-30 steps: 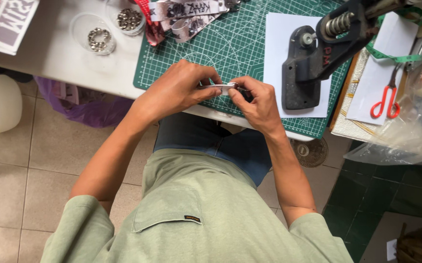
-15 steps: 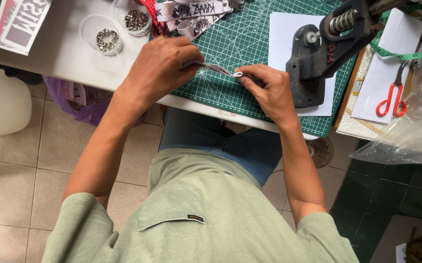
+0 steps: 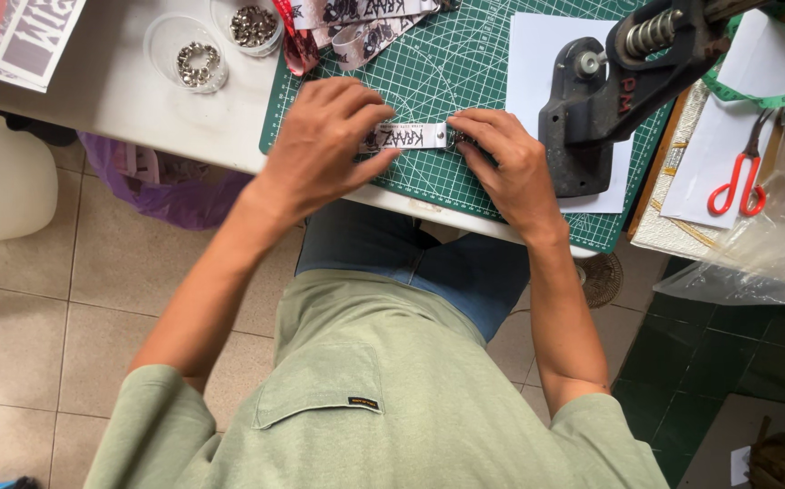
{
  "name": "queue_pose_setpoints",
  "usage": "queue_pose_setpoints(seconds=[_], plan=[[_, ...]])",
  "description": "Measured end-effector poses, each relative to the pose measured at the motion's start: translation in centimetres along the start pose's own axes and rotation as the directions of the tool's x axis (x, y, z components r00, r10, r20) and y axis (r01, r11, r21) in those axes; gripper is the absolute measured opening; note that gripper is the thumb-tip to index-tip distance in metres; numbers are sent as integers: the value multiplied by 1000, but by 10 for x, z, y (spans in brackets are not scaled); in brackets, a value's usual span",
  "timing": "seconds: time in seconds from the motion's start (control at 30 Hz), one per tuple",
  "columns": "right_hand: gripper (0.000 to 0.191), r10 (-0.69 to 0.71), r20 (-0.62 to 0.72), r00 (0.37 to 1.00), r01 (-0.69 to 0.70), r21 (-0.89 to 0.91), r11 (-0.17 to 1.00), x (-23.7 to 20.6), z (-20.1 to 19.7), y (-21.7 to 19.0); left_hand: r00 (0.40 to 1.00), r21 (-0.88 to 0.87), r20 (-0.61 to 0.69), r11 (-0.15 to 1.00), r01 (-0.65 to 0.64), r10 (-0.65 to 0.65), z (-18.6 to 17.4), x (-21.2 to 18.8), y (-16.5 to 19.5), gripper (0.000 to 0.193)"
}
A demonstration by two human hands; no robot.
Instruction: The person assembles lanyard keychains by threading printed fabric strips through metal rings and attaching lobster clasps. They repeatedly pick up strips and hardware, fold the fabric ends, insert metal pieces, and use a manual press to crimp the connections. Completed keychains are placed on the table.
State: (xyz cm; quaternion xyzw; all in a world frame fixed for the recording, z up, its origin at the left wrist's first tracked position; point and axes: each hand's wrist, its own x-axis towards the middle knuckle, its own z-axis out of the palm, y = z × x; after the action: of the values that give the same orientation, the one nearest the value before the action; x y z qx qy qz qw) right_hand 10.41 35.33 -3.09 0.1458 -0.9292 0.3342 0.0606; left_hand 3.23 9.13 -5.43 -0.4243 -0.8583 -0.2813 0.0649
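Observation:
A short printed fabric strap [image 3: 408, 137] with a metal end lies stretched flat on the green cutting mat [image 3: 465, 72]. My left hand [image 3: 325, 145] pinches its left end. My right hand [image 3: 501, 163] grips its right end, where the small metal clasp sits under my fingertips. Both hands rest on the mat near the table's front edge. Right of my right hand, very close, stands a black hand press [image 3: 619, 81] on a white sheet.
Two clear round dishes of metal fittings [image 3: 195, 63] [image 3: 254, 24] sit on the white table at the left. More printed straps [image 3: 356, 18] lie at the mat's top. Red-handled scissors [image 3: 741, 181], a green measuring tape [image 3: 755, 95] and a clear plastic bag [image 3: 773, 244] are at the right.
The strap, held up between my fingers before, now lies flat on the mat with its printed face up. My hands have spread slightly apart along it.

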Motion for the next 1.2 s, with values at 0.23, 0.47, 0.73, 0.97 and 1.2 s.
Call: queue_pose_setpoints(seconds=[0.23, 0.47, 0.73, 0.97, 1.2], plan=[[26, 58, -38, 998, -61, -69, 996, -5, -1, -4, 998, -36, -66, 999, 19, -21, 19, 15, 28, 38], [27, 57, -24, 998, -57, -23, 998, -6, -3, 0, 997, -61, 12, 995, 74, -74, 17, 28, 39, 27], [15, 377, 110, 920, -389, 122, 913, -18, -30, -7, 988, -335, 151, 941, 53, -2, 0, 55, 34, 22], [18, 523, -22, 852, -450, 480, 753, -28, -69, 4, 952, -596, 307, 781, 185, 9, 3, 111, 33, 27], [19, 527, -59, 848, -422, 528, 737, -14, -75, 0, 924, -600, 382, 759, 252, -5, 12, 139, 36, 32]])
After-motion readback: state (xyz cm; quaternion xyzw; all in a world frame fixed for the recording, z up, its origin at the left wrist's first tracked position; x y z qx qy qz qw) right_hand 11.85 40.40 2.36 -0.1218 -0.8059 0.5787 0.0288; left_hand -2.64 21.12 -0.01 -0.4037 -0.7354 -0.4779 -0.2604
